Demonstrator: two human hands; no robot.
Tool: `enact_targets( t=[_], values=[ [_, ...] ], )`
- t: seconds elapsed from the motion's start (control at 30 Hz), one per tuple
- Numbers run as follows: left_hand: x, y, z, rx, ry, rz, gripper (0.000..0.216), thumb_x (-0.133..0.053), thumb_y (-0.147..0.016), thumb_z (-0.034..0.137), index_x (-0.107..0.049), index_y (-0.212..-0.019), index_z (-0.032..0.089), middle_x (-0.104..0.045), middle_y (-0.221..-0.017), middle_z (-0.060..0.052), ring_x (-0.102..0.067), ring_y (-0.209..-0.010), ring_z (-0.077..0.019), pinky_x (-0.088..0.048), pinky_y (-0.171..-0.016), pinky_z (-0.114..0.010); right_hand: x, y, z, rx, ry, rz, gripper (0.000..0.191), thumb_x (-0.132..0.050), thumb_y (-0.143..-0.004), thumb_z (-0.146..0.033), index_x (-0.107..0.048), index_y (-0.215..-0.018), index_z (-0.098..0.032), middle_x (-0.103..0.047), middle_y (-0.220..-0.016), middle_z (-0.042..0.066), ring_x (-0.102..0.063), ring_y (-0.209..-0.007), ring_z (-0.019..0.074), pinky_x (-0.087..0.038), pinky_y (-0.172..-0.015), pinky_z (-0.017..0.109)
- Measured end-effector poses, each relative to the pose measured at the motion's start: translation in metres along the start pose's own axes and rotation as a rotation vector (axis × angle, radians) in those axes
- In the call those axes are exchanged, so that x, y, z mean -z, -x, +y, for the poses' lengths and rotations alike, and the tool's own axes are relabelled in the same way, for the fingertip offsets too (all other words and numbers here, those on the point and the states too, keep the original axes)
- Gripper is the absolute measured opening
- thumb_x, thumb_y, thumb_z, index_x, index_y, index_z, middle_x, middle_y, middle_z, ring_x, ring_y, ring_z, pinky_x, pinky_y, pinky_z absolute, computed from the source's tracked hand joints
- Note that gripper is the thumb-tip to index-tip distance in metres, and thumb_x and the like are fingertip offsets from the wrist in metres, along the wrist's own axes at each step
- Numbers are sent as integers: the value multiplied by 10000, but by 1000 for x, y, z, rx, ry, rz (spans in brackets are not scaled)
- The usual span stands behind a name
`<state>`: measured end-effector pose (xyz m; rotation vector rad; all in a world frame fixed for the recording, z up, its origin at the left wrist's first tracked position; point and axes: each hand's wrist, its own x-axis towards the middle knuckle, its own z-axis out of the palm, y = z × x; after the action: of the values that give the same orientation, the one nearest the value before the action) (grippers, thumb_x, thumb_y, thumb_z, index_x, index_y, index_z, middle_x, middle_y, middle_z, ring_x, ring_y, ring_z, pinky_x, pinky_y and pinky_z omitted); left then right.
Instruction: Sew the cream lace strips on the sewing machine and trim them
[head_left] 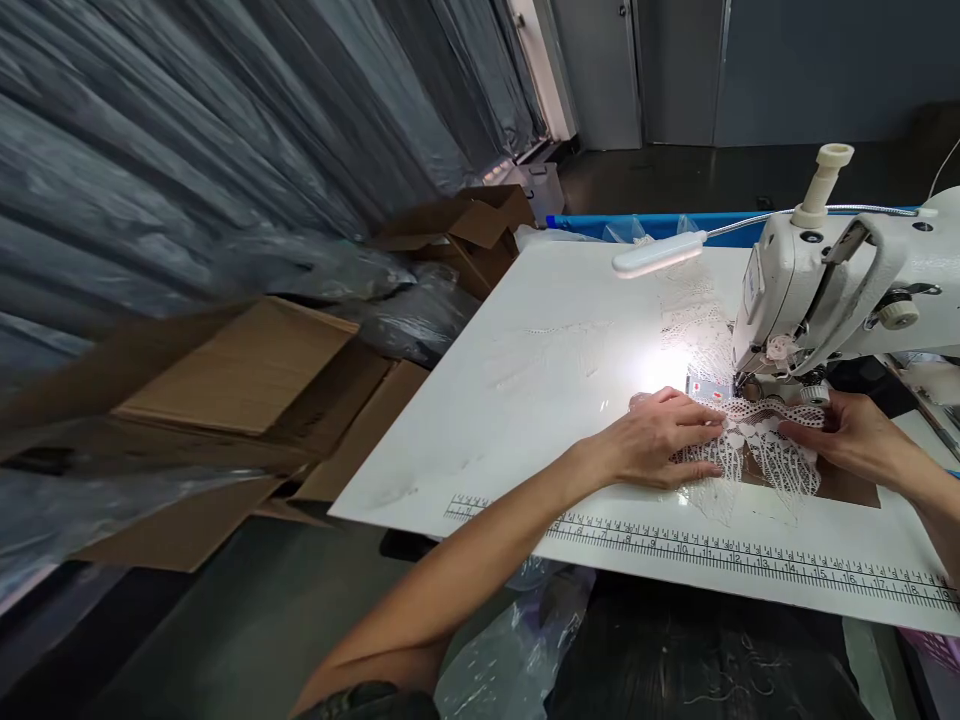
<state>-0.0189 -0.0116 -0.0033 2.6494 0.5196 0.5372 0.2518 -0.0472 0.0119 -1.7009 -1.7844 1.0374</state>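
White lace trim (784, 462) with a scalloped edge lies across the front of a white sewing machine (776, 280), close to its presser foot (741, 384). My left hand (670, 440) rests flat on the lace, left of the foot, with its fingers stretched out and slightly apart. On the other side, my right hand (862, 438) pinches the lace's right part between thumb and fingers, some of which are hidden. Beneath the lace is a brown patch (847, 487) on the table. More lace (694, 320) stretches behind the foot.
A white lamp (660, 255) on a bendy neck lights the white tabletop (480, 400). Printed ruler marks (675, 545) run along its front edge. Open cardboard boxes (240, 370) and clear plastic (412, 315) crowd the left side. A plastic bag (517, 640) hangs below the table.
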Motion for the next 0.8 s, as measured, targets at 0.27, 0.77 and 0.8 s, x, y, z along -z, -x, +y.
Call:
enact_targets(
  t=[0.27,0.77,0.8],
  values=[
    [10,0,19,593,632,17,852,-769,-723,586,-459,-1363,117,-604,-891,-37,-586,-696,-136,-473,-574,-260,-29,2,-39,-33,-242,-151,583,-642,-765,-639,-654,-1131,-185,-710,-820,73,-645,-669,196,-517,-571,323],
    [7,2,19,711,486,113,509,-695,-811,263,-519,-1268,123,-525,-680,78,-516,-463,-69,-457,-477,-229,-44,-7,8,631,708,207,488,-276,-1039,-364,-610,-1361,-211,-607,-899,130,-580,-845,265,-496,-698,404],
    [8,2,18,727,497,110,512,-699,-809,269,-523,-1266,121,-512,-666,80,-521,-461,-73,-442,-462,-227,-44,-6,9,621,696,219,489,-277,-1042,-373,-608,-1364,-213,-608,-916,131,-576,-834,259,-497,-704,405]
  ],
)
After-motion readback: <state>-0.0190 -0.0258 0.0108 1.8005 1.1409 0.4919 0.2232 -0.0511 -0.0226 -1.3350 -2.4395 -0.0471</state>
